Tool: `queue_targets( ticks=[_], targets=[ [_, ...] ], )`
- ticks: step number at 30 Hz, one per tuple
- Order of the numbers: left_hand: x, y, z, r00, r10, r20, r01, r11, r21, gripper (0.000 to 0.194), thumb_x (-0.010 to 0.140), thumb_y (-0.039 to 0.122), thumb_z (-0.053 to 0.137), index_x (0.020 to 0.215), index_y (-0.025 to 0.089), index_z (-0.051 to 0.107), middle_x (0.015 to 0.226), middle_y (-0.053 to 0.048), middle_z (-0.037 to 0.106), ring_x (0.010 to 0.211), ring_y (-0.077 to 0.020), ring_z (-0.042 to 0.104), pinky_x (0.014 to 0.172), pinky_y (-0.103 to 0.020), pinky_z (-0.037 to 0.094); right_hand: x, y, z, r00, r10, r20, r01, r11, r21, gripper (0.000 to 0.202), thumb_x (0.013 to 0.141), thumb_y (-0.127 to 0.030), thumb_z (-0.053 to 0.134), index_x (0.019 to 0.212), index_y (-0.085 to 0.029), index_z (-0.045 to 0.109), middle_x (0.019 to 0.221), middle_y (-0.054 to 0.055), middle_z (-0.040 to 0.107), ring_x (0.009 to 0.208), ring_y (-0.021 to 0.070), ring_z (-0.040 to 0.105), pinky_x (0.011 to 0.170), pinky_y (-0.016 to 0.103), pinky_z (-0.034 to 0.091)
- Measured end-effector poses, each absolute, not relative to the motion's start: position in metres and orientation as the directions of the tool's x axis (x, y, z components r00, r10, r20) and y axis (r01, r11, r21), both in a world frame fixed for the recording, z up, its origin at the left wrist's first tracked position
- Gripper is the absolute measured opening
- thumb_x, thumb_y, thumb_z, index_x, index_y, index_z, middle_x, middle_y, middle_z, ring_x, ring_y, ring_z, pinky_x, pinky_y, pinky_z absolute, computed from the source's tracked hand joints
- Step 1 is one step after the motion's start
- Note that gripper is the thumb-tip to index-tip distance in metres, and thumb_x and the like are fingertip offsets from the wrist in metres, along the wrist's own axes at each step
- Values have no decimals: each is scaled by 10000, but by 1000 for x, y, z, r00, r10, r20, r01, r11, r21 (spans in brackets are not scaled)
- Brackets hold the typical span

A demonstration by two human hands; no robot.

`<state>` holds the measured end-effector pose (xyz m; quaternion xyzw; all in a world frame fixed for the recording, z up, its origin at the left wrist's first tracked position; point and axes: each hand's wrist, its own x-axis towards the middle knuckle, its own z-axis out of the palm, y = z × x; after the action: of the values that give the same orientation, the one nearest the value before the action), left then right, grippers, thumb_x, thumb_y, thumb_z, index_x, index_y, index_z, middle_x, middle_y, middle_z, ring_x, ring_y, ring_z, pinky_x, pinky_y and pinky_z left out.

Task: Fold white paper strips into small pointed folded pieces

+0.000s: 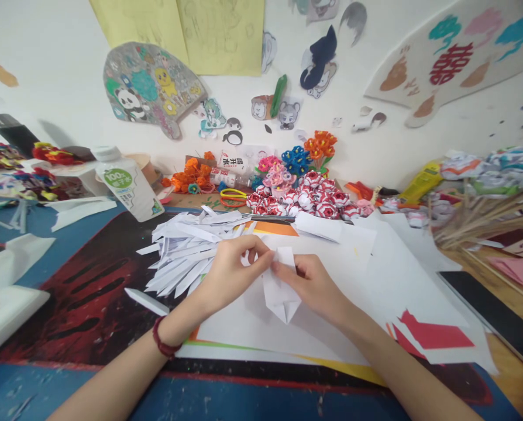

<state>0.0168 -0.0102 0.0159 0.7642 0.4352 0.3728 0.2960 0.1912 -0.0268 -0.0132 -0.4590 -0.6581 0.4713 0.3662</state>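
A small folded white paper (282,290) with a pointed lower end hangs between my two hands, over white sheets (244,327) on the table. My left hand (239,266) pinches its upper left edge between thumb and finger; a dark red bracelet circles that wrist. At the upper right edge, my right hand (316,283) grips the same paper, thumb on its front. To the left of my left hand lies a heap of folded white paper strips (178,251), with one separate strip (146,301) nearer the front.
A white bottle (127,184) stands at the back left. Red and white paper flowers (318,196) line the wall side. A black phone (494,313) and red paper scraps (439,334) lie right; a white case (9,318) sits left.
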Motion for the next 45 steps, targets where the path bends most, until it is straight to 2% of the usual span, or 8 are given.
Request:
queue_targets(
  ticks=[7, 14, 21, 26, 34, 39, 43, 45],
  targets=[
    [15, -8, 22, 369, 895, 252, 339, -382, 860, 128, 846, 239, 600, 763, 154, 648, 727, 9, 626, 674, -106, 496, 630, -236, 359, 192, -31, -9, -372, 927, 40, 220, 130, -967, 404, 877, -428, 531, 594, -156, 437, 569, -40, 334, 513, 74, 306, 444, 219, 219],
    [14, -11, 22, 379, 899, 219, 269, -333, 904, 164, 853, 269, 592, 760, 140, 630, 709, -3, 604, 669, -117, 503, 632, -243, 375, 192, -33, -6, -412, 911, 29, 188, 116, -975, 392, 882, -433, 526, 617, -151, 465, 574, -36, 361, 518, 76, 325, 449, 216, 235],
    [12, -10, 23, 436, 853, 288, 394, -468, 791, 248, 910, 278, 502, 723, 143, 595, 685, 9, 573, 652, -104, 478, 619, -224, 364, 190, -34, -11, -387, 921, 54, 193, 138, -971, 397, 880, -443, 532, 620, -149, 468, 580, -37, 351, 525, 78, 321, 458, 221, 236],
    [13, -11, 22, 479, 820, 313, 481, -543, 688, 305, 920, 261, 453, 637, 150, 482, 589, 40, 445, 565, -84, 378, 546, -222, 297, 190, -34, -8, -322, 944, 75, 115, 118, -986, 357, 876, -405, 547, 638, -155, 459, 604, -32, 385, 544, 79, 341, 464, 209, 253],
    [12, -15, 24, 534, 805, 257, 415, -515, 750, 308, 938, 264, 413, 652, 155, 451, 580, 55, 398, 550, -72, 349, 523, -208, 284, 188, -36, -6, -301, 953, 30, 6, 34, -999, 279, 849, -334, 577, 652, -156, 489, 601, -38, 411, 531, 76, 348, 458, 204, 268],
    [12, -12, 21, 516, 835, 193, 448, -455, 770, 404, 939, 314, 419, 571, 157, 367, 528, 65, 292, 505, -68, 268, 484, -224, 222, 191, -33, -4, -336, 942, 9, 72, 35, -997, 346, 849, -387, 564, 608, -167, 450, 566, -53, 364, 506, 71, 310, 448, 212, 236],
    [11, -9, 21, 520, 837, 171, 399, -415, 818, 311, 916, 355, 486, 689, 149, 539, 602, 41, 471, 565, -80, 388, 531, -214, 297, 193, -29, -6, -456, 890, -18, 183, 74, -980, 389, 826, -393, 597, 558, -162, 435, 545, -60, 320, 501, 66, 275, 455, 225, 205],
    [10, -8, 22, 540, 822, 181, 355, -417, 837, 254, 896, 359, 530, 756, 153, 580, 621, 40, 484, 576, -82, 397, 541, -214, 305, 193, -28, -8, -453, 891, -33, 192, 61, -980, 411, 814, -413, 615, 542, -161, 436, 534, -62, 317, 497, 67, 277, 457, 227, 203]
  ],
)
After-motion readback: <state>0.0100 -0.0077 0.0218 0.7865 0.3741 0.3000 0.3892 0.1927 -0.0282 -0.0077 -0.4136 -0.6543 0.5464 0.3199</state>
